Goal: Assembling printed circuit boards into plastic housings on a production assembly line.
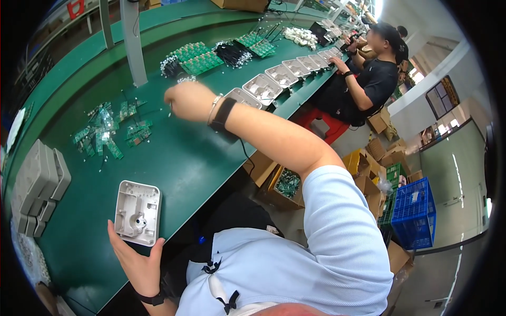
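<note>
A white plastic housing (153, 210), open side up with moulded posts and a round hole inside, lies on the green bench. My left hand (138, 268) grips its near end, the thumb at the right corner and the fingers along the left side. Farther up the bench my right hand (192, 100) is closed and slightly blurred, beside black wires with white connectors (171, 67). What its fingers hold, if anything, I cannot make out. Left of it lies a loose pile of small green circuit boards (105, 129).
Stacked white housings (39, 181) stand at the left. A row of open white housings (262, 88) runs along the bench edge toward a seated person (377, 79). Green board panels (200, 59) lie behind my right hand. A metal post (133, 42) rises there. Boxes and a blue crate (414, 213) stand on the floor.
</note>
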A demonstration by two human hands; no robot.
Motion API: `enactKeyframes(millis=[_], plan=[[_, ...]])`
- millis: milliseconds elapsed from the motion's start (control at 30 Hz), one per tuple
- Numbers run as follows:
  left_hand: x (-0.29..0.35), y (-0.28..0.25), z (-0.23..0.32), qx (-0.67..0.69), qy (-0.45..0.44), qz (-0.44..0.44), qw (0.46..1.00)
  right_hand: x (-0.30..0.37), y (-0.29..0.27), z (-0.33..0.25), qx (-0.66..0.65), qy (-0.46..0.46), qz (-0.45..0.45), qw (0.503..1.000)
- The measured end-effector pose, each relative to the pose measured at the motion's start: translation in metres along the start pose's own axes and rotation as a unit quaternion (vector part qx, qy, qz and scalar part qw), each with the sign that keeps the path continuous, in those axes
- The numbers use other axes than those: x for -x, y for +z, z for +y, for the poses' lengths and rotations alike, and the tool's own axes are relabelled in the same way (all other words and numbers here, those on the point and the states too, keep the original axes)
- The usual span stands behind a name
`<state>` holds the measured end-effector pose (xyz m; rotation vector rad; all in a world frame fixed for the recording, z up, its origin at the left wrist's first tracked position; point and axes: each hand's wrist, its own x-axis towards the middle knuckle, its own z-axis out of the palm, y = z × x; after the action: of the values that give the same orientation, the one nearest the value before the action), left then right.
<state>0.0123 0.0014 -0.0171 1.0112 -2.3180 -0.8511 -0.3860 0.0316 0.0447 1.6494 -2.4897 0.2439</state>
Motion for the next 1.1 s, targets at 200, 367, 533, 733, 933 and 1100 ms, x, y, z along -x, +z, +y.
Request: enactKeyframes(millis=[200,367,533,733,933,1100], plan=[[0.006,0.001,-0.001,0.011,0.001,0.012,1.0,0.056,0.029,-0.002,-0.325,-0.079,-0.072,0.94],[0.007,0.0,0.002,0.024,-0.001,0.014,1.0,0.092,0.002,-0.026,-0.571,0.084,-0.258,0.775],[0.007,0.0,-0.001,0.017,0.005,0.014,1.0,0.106,0.022,-0.021,-0.821,0.159,-0.247,0.49],[0.007,0.003,-0.005,0.015,0.011,0.022,1.0,0.105,0.019,-0.035,-0.779,0.294,-0.126,0.539],[0.008,0.004,-0.011,0.01,0.019,0.027,0.999,0.102,0.042,-0.011,-0.842,0.292,-0.274,0.361],[0.009,0.008,-0.012,0.038,0.011,0.044,0.998,0.104,0.038,-0.028,-0.933,0.174,-0.163,0.27]])
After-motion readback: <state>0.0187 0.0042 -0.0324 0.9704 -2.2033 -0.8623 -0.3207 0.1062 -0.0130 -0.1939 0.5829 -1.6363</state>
